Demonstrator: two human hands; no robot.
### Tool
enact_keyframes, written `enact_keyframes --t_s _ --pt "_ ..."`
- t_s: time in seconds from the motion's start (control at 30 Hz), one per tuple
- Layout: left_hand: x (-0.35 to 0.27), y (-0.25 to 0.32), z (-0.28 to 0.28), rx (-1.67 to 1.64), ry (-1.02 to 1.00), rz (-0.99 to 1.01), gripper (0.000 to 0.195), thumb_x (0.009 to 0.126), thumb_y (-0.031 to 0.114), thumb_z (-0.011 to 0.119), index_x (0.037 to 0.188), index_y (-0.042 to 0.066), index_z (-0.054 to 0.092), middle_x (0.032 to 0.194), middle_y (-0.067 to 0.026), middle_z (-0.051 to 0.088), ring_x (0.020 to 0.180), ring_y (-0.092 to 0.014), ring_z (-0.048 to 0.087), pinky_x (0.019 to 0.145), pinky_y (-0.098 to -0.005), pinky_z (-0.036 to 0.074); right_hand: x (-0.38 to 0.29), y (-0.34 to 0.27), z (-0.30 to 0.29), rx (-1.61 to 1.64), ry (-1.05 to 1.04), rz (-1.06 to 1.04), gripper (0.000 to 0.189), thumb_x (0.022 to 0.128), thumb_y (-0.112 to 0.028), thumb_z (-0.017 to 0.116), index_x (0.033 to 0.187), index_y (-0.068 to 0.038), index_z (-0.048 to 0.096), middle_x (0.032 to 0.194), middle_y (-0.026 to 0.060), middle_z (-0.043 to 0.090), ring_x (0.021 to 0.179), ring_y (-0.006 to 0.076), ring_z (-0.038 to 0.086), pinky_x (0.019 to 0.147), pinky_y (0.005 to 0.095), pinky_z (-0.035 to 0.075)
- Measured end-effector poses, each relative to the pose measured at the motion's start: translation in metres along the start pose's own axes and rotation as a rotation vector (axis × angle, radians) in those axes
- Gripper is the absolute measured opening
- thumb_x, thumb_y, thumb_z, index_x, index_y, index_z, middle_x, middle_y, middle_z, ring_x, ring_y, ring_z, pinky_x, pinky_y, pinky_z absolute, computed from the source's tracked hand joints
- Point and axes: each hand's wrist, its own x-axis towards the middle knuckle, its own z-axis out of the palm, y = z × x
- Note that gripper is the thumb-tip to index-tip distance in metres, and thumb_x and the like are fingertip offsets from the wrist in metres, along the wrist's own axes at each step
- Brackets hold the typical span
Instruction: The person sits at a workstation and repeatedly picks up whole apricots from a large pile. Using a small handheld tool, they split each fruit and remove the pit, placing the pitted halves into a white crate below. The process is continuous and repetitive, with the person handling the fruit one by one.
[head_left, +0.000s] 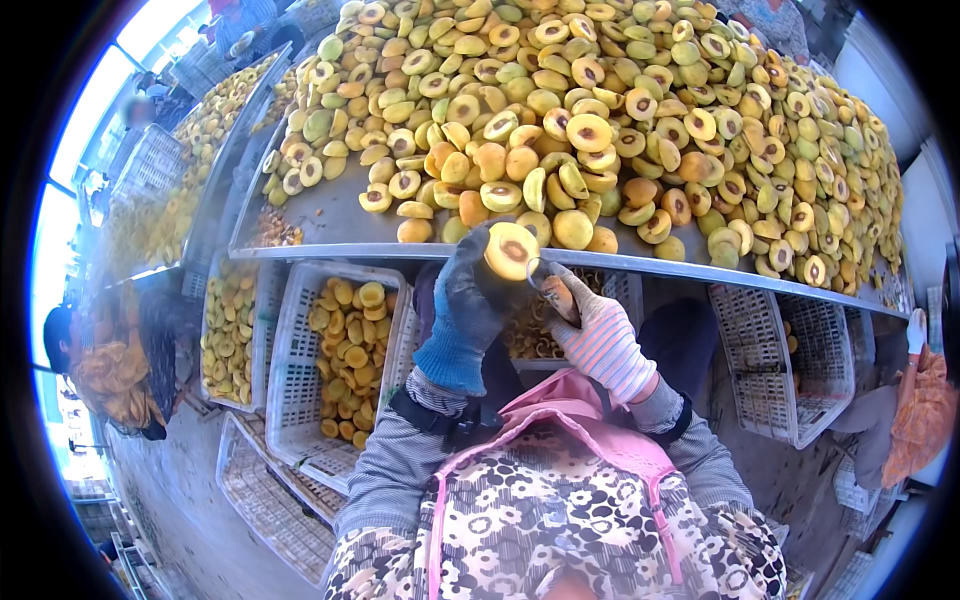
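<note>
My left hand (472, 307), in a blue knitted glove with a dark coated palm, holds a halved yellow stone fruit (511, 251). Its cut face is turned up and shows a brown centre. In my right hand (600, 330), wearing a pale striped glove, is a pitting tool with a wooden handle (559, 296). The curved metal loop (533, 271) of that tool is at the right edge of the fruit half; whether it touches cannot be told. Both hands are just in front of the metal table's edge (420, 253).
A large heap of halved fruit (570, 97) covers much of the table. Below left, a white plastic crate (292, 390) holds hollowed halves. Between my knees, another container holds brown scraps (529, 334). A tilted crate (757, 367) stands at right. Other people sit at both sides.
</note>
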Motion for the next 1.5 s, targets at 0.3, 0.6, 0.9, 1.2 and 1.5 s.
enact_keyframes --t_s 0.3,0.6,0.9,1.2,1.5 --pt "0.002 -0.023 -0.003 1.095 0.022 0.673 0.031 0.085 0.016 0.067 0.110 0.000 0.057 0.101 -0.0112 0.064 0.096 -0.021 0.063 0.080 -0.0311 0.051 0.002 -0.004 -0.002 -0.181 -0.041 0.070 0.065 0.080 -0.023 0.065 0.138 -0.011 0.039 0.077 0.0223 0.063 0.075 0.0381 0.064 0.067 0.0447 0.049" --pt "0.009 -0.042 -0.006 0.884 0.137 0.516 0.047 0.102 0.034 0.032 0.111 -0.006 0.055 0.102 -0.0161 0.063 0.089 -0.023 0.063 0.082 -0.0342 0.054 -0.003 0.006 0.018 -0.057 0.016 0.087 0.031 0.083 -0.019 0.065 0.111 -0.006 0.056 0.076 0.0195 0.063 0.071 0.0391 0.063 0.062 0.0415 0.050" --pt "0.001 -0.023 0.027 0.308 0.014 0.231 0.043 0.097 0.037 0.046 0.114 -0.002 0.052 0.088 -0.0146 0.065 0.076 -0.025 0.064 0.070 -0.0363 0.053 -0.002 -0.006 0.009 -0.045 -0.092 0.048 0.030 0.086 -0.021 0.058 0.113 -0.008 0.054 0.077 0.0208 0.064 0.074 0.0373 0.063 0.066 0.0453 0.049" --pt "-0.006 -0.011 0.034 0.041 0.084 0.058 0.050 0.096 0.044 0.046 0.075 0.001 0.059 0.071 -0.0122 0.062 0.065 -0.024 0.063 0.065 -0.0329 0.052 -0.001 -0.001 -0.006 0.746 -0.785 0.284 0.027 0.079 -0.005 0.063 0.106 -0.004 0.067 0.083 0.0002 0.066 0.079 0.0116 0.059 0.074 0.0258 0.048" --pt "0.024 0.097 -0.104 2.019 0.455 0.963 0.046 0.072 0.033 0.076 0.103 0.005 0.059 0.097 -0.0119 0.063 0.105 -0.031 0.055 0.094 -0.0436 0.039 0.001 0.106 0.001 -0.470 -0.455 0.258 0.032 0.082 -0.029 0.055 0.102 -0.005 0.062 0.093 0.0236 0.064 0.092 0.0383 0.061 0.080 0.0441 0.049"
